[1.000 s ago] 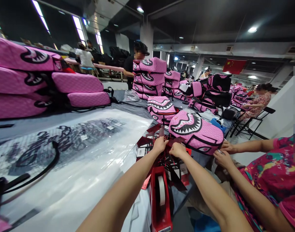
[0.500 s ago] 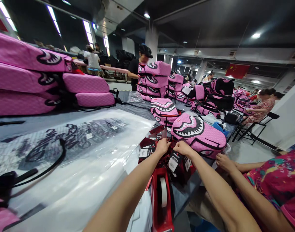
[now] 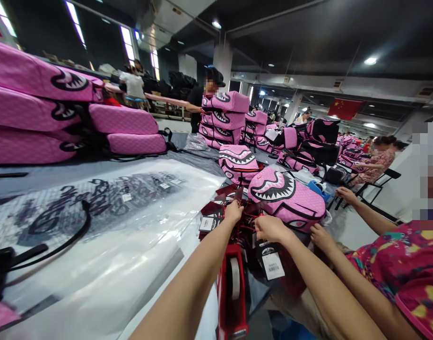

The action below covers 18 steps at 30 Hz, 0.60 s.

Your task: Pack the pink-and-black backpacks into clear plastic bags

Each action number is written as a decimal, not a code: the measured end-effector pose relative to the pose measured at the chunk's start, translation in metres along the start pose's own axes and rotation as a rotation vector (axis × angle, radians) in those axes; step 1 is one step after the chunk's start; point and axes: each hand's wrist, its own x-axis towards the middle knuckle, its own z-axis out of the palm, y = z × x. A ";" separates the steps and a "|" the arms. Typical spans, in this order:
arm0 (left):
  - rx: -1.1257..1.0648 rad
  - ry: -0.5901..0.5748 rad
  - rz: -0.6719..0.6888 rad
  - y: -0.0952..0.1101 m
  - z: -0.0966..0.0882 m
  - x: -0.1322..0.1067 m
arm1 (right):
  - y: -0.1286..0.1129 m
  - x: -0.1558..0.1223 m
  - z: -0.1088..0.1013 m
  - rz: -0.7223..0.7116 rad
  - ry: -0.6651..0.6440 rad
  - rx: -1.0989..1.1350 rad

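My left hand (image 3: 234,211) is closed in a pile of dark hang tags with red strings (image 3: 221,196); a dark tag edge stands up just beyond its fingers. My right hand (image 3: 271,228) pinches a red string, and a black hang tag (image 3: 273,265) with a white barcode label hangs just below it. Red string runs between the two hands. Another tag with a white label (image 3: 206,224) lies left of my left hand. Close behind the tags lies a pink backpack (image 3: 298,198) with a shark-mouth print. What exactly the left fingertips grip is partly hidden.
A red tape dispenser (image 3: 234,293) sits nearest me. Clear plastic bags (image 3: 131,245) cover the left side. Pink backpacks are stacked at left (image 3: 28,113) and centre back (image 3: 225,118). A co-worker's hand (image 3: 323,238) is close on the right; another person stands behind the centre stack.
My right hand has drawn slightly back toward me, and the black tag has come out with its label facing up. The co-worker's far arm has reached out past the backpack.
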 end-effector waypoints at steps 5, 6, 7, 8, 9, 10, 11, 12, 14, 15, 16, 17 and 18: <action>-0.258 -0.045 0.148 -0.006 -0.038 -0.046 | 0.013 -0.045 -0.023 -0.070 0.055 0.394; -0.296 -0.040 0.176 -0.012 -0.048 -0.068 | 0.008 -0.054 -0.023 -0.131 0.018 0.553; -0.348 -0.035 0.205 -0.020 -0.058 -0.094 | -0.001 -0.063 -0.020 -0.200 -0.030 0.695; -0.420 -0.026 0.234 -0.030 -0.068 -0.124 | -0.014 -0.071 -0.013 -0.270 -0.085 0.794; -0.515 -0.007 0.264 -0.040 -0.077 -0.157 | -0.031 -0.077 -0.004 -0.336 -0.132 0.856; -0.656 0.037 0.302 -0.051 -0.085 -0.191 | -0.050 -0.083 0.008 -0.400 -0.175 0.883; -0.781 0.118 0.321 -0.061 -0.093 -0.224 | -0.072 -0.088 0.023 -0.464 -0.218 0.883; -0.889 0.234 0.326 -0.070 -0.100 -0.256 | -0.095 -0.094 0.039 -0.530 -0.264 0.868; -0.969 0.520 0.273 -0.090 -0.114 -0.314 | -0.140 -0.107 0.074 -0.679 -0.380 0.836; -0.944 0.645 0.232 -0.101 -0.120 -0.341 | -0.161 -0.114 0.091 -0.757 -0.452 0.829; -0.887 0.731 0.195 -0.113 -0.125 -0.368 | -0.180 -0.121 0.107 -0.831 -0.532 0.828; -0.809 0.780 0.161 -0.126 -0.130 -0.395 | -0.197 -0.129 0.122 -0.898 -0.613 0.829; -0.724 0.796 0.129 -0.140 -0.134 -0.422 | -0.212 -0.135 0.136 -0.957 -0.688 0.824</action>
